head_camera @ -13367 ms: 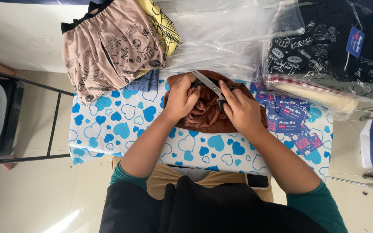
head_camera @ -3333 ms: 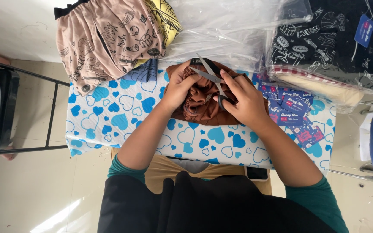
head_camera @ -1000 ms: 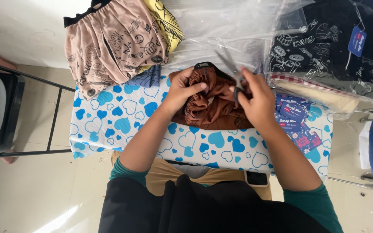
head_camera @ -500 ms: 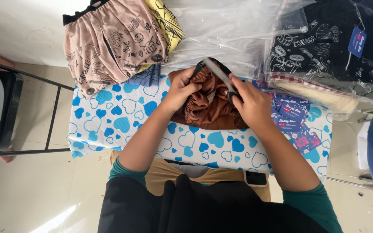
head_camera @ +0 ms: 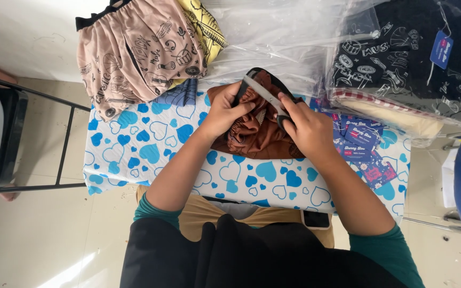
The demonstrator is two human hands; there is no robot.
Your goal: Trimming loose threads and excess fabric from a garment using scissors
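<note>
A bunched brown garment (head_camera: 254, 133) with a black waistband lies on a white board printed with blue hearts (head_camera: 150, 154). My left hand (head_camera: 225, 109) grips the garment's gathered upper edge. My right hand (head_camera: 308, 130) holds a pair of scissors (head_camera: 265, 98) by the black handles. The grey blades point up and left, over the waistband close to my left fingers.
A beige printed garment (head_camera: 140, 48) lies over a yellow one at the back left. Clear plastic bags (head_camera: 284, 37) and a bagged dark printed garment (head_camera: 406, 53) fill the back right. Blue card tags (head_camera: 361, 146) lie by my right wrist. A black chair frame (head_camera: 65, 144) stands left; a phone (head_camera: 316, 218) rests on my lap.
Over the last second my right hand swung the scissors from the right side back left onto the waistband. My left hand has kept its grip on the brown garment.
</note>
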